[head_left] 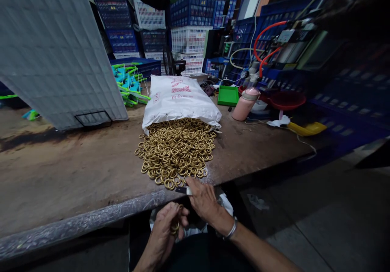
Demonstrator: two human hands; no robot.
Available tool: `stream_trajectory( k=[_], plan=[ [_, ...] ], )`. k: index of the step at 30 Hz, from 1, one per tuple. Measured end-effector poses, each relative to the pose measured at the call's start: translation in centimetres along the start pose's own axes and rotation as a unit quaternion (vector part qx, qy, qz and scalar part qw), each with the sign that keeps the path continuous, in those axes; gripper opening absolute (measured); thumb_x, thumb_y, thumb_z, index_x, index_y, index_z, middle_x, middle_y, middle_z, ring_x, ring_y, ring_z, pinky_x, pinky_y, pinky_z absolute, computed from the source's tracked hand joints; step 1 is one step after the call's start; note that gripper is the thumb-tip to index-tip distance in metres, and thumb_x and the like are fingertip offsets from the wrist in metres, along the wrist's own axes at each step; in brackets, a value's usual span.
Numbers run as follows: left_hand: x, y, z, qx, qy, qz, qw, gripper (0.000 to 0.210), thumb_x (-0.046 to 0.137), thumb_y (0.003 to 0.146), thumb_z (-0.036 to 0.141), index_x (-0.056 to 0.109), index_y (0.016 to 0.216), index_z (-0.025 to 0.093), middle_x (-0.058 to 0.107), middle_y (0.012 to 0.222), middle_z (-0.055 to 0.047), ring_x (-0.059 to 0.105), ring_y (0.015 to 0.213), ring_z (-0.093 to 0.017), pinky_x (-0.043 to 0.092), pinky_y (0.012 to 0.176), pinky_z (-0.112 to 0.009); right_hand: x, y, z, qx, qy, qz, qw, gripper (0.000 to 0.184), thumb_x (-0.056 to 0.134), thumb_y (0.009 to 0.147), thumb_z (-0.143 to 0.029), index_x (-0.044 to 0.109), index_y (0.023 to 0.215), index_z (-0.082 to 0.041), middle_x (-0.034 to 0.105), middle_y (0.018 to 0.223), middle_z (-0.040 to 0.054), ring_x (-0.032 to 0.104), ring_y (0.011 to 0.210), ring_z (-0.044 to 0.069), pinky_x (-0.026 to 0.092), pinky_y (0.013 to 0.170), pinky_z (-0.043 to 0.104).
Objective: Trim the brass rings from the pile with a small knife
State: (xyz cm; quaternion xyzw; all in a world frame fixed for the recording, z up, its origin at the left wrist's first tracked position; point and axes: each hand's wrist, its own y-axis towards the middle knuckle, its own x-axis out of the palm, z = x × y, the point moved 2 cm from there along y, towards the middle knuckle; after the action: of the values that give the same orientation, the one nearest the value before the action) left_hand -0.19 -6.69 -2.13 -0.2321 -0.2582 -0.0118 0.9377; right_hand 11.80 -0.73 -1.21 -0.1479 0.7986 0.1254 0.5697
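Note:
A heap of gold-coloured rings (pixel 176 150) spills from the mouth of a white woven sack (pixel 179 101) onto the table. My left hand (pixel 169 225) is closed around a few of these rings, below the table's front edge. In my right hand (pixel 202 196) is a knife (pixel 183 190) with a short dark blade and a white part by the fingers. The blade points left, just in front of the nearest rings. A silvery bracelet circles my right wrist. Below my hands, part of a white bag (pixel 225 203) shows over my lap.
The wooden table (pixel 76 170) has a worn front edge. A tall pale panel (pixel 61 52) stands at left, with green and blue plastic pieces (pixel 132 85) behind. At right are a pink bottle (pixel 245 104), a green tray (pixel 228 96) and a machine with red hoses (pixel 286 44). Crates (pixel 191 7) are stacked behind.

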Motion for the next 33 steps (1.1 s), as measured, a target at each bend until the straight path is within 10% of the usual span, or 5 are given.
stream_trajectory(
  k=[10,16,26,33],
  plan=[
    [-0.2,0.7,0.2,-0.054,-0.134,-0.015,0.989,0.026,0.064,0.066,0.031,0.058,0.085,0.015,0.059,0.063,-0.002,0.052,0.049,-0.011,0.032,0.034,-0.016,1.3,1.7,0.7,0.028,-0.022,0.004,0.999,0.028,0.037,0.075,-0.004,0.050,0.095,-0.017,0.062,0.083,0.0054,0.056,0.071,0.016,0.028,0.062,0.026],
    [0.2,2.1,1.3,0.011,-0.100,0.022,0.995,0.028,0.065,0.066,0.039,0.056,0.066,0.013,0.058,0.067,-0.003,0.052,0.053,-0.010,0.035,0.038,-0.017,-0.4,2.8,1.5,0.049,0.148,0.024,0.987,0.010,0.041,0.076,-0.014,0.050,0.081,-0.018,0.058,0.070,0.0007,0.050,0.063,0.013,0.030,0.057,0.022],
    [1.2,3.8,3.4,0.179,0.182,0.072,0.964,0.025,0.060,0.071,0.038,0.060,0.082,0.016,0.051,0.055,0.004,0.040,0.041,-0.005,0.032,0.039,-0.016,-2.7,2.6,0.3,0.041,0.460,-0.041,0.886,0.021,0.045,0.078,-0.035,0.047,0.069,-0.016,0.044,0.063,-0.0038,0.040,0.060,0.009,0.035,0.057,0.020],
    [1.5,3.8,2.4,0.097,0.107,0.074,0.987,0.030,0.060,0.068,0.045,0.051,0.075,0.018,0.047,0.052,0.007,0.034,0.036,-0.003,0.023,0.034,-0.015,-0.9,2.2,0.2,0.137,0.614,-0.097,0.771,0.026,0.045,0.078,-0.046,0.039,0.075,-0.020,0.033,0.052,-0.0098,0.024,0.039,0.004,0.022,0.037,0.017]
  ],
)
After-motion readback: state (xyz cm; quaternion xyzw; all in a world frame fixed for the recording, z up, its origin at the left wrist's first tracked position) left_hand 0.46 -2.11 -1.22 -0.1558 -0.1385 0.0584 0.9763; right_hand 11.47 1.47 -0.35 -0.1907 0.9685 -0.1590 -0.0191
